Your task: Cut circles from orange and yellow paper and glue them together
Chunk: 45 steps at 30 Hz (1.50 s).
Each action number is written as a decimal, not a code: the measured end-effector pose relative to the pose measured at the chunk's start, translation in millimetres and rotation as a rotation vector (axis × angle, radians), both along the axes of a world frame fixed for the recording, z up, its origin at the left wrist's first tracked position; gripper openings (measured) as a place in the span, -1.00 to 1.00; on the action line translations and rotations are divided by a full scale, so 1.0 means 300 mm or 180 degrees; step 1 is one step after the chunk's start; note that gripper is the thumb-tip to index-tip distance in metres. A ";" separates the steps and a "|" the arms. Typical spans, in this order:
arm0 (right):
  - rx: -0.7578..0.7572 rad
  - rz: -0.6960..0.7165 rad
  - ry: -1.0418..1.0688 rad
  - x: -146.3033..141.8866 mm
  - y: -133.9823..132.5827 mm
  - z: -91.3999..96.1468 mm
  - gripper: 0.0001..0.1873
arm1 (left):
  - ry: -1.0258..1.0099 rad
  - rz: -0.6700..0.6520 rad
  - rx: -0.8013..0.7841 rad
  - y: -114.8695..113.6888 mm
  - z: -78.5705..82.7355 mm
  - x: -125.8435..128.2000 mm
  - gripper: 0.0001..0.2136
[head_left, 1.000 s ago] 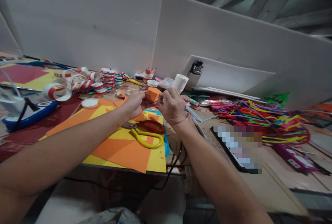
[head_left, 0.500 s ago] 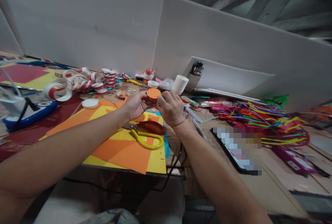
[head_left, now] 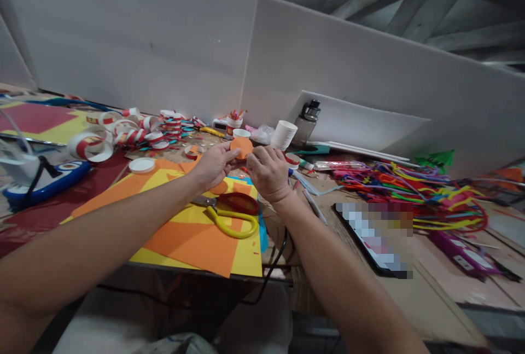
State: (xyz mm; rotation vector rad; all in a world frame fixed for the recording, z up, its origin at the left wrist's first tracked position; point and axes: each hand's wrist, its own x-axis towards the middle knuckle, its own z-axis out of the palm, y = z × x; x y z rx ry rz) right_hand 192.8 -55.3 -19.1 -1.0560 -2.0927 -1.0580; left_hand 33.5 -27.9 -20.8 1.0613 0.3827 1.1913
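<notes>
Above the scissors (head_left: 232,213) — left hand (head_left: 213,164) and right hand (head_left: 268,173) pinch orange disc (head_left: 241,147)

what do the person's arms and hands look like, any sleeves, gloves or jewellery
Both forearms are bare along their whole visible length: no sleeves or cuffs show. The left hand and right hand wear no gloves, and no watch, bracelet or ring is visible on the sides that face the camera. The fingers are partly curled away, so their far sides cannot be checked.
</notes>
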 end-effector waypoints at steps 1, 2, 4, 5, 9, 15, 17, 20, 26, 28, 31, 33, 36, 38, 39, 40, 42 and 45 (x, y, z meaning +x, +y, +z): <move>-0.0050 0.0061 0.0105 -0.001 -0.001 -0.001 -0.81 | 0.0005 0.0018 0.0046 0.005 -0.002 -0.003 -0.81; -0.0129 0.0153 0.0262 -0.002 -0.001 -0.003 -0.83 | -0.0002 0.0036 0.0077 0.010 -0.004 -0.006 -0.79; -0.0363 0.0419 0.0831 -0.001 -0.001 -0.004 -0.86 | -0.0048 0.0077 0.0094 0.017 -0.006 -0.012 -0.76; -0.0523 0.0561 0.1247 -0.001 0.001 -0.005 -0.86 | -0.0079 0.0089 0.0083 0.019 -0.006 -0.015 -0.75; -0.1295 0.1071 0.3098 0.001 0.020 -0.008 -0.79 | -0.0143 0.0072 -0.0044 0.020 -0.006 -0.018 -0.77; -0.2346 0.1559 0.4012 -0.024 0.027 -0.001 -0.59 | 0.0029 0.0264 -0.0344 0.012 -0.001 -0.016 -0.89; -0.2491 0.1524 0.4125 -0.031 0.021 0.003 -0.57 | 0.0174 0.0310 -0.0352 0.005 0.000 -0.015 -0.88; -0.2526 0.1298 0.4242 -0.033 0.016 0.007 -0.56 | 0.0354 0.0335 -0.0222 -0.007 -0.001 -0.012 -0.82; -0.2700 0.1298 0.4551 -0.038 0.022 0.003 -0.65 | 0.0640 0.0152 -0.0293 -0.011 -0.005 -0.009 -0.74; -0.2702 0.1268 0.4500 -0.040 0.024 0.003 -0.67 | 0.0666 0.0176 -0.0319 -0.008 -0.003 -0.009 -0.73; -0.2656 0.1244 0.4366 -0.041 0.026 0.004 -0.67 | 0.0725 0.0211 -0.0251 -0.006 0.004 -0.012 -0.71; -0.2669 0.1236 0.4287 -0.041 0.025 0.006 -0.67 | 0.0780 0.0259 -0.0122 -0.007 0.010 -0.017 -0.69; -0.2677 0.1248 0.4167 -0.046 0.019 0.012 -0.67 | 0.0957 0.0387 0.0136 -0.012 0.020 -0.026 -0.65; -0.2656 0.1298 0.4137 -0.050 0.013 0.016 -0.68 | 0.1176 0.0466 0.0296 -0.016 0.023 -0.031 -0.64; -0.2629 0.1312 0.4145 -0.052 0.011 0.017 -0.69 | 0.1281 0.0472 0.0357 -0.018 0.023 -0.032 -0.64; -0.2596 0.1309 0.4169 -0.052 0.008 0.019 -0.70 | 0.1351 0.0441 0.0387 -0.021 0.022 -0.032 -0.64; -0.2486 0.1252 0.4256 -0.051 0.007 0.019 -0.71 | 0.1361 0.0297 0.0374 -0.024 0.018 -0.029 -0.61; -0.2357 0.1115 0.4384 -0.045 0.011 0.013 -0.68 | 0.1240 0.0096 0.0281 -0.024 0.009 -0.020 -0.56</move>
